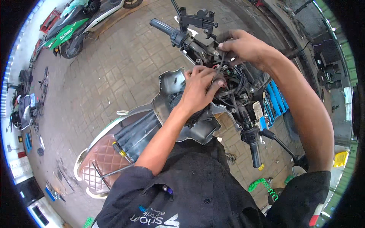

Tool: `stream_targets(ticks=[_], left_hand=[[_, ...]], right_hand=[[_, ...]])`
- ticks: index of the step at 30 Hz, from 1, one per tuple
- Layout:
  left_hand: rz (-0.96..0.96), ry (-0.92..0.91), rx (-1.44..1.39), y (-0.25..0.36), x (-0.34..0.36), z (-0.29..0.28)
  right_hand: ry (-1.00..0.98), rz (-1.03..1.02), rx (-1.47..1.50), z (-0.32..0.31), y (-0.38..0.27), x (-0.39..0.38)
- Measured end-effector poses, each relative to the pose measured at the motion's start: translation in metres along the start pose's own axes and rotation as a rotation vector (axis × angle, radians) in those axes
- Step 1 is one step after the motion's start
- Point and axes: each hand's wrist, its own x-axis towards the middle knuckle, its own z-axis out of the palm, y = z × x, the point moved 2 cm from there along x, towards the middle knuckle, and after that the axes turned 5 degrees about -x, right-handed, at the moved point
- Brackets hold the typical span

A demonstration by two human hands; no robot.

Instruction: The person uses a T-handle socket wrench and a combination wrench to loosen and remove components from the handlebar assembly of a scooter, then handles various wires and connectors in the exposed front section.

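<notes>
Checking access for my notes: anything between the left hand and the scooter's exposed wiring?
Nothing visible: the left hand is right at the exposed wiring. The black bracket stands apart, toward the picture's top.

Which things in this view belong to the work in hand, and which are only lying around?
Seem part of the work:
left hand and right hand, both close to a dark cable
exposed wiring
grey cover panel

Seem just lying about:
blue slatted object
green coiled hose
parked green-and-white scooter
yellow object

We can pass over the paving (125, 68) beyond the scooter's (99, 152) far edge. Cables (240, 85) (densely tangled) crowd the middle of the handlebar (195, 48).
</notes>
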Motion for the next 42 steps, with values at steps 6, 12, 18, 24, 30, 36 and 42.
stream_targets(ticks=[6, 12, 18, 24, 30, 36, 42], left_hand=[[0.038, -0.071, -0.030, -0.005, -0.001, -0.008], [0.098, 0.007, -0.018, -0.018, 0.008, -0.022], [0.027, -0.098, 0.126, -0.024, 0.028, -0.039], [0.018, -0.174, 0.124, -0.028, 0.039, -0.037], [0.078, -0.212, 0.425, -0.019, 0.058, -0.029], [-0.145, -0.205, 0.137, -0.017, 0.062, -0.028], [0.119, -0.017, 0.334, -0.023, 0.055, -0.026]], right_hand=[[-0.139, -0.015, 0.215, -0.007, 0.001, -0.004], [-0.147, 0.048, 0.266, -0.023, 0.020, -0.003], [-0.029, -0.096, 0.085, -0.024, 0.004, 0.018], [0.508, 0.027, -0.766, -0.028, -0.033, 0.011], [0.700, -0.465, -0.247, 0.092, 0.032, -0.054], [0.702, -0.414, -0.667, 0.128, 0.061, -0.073], [0.569, -0.258, -0.732, 0.117, 0.069, -0.078]])
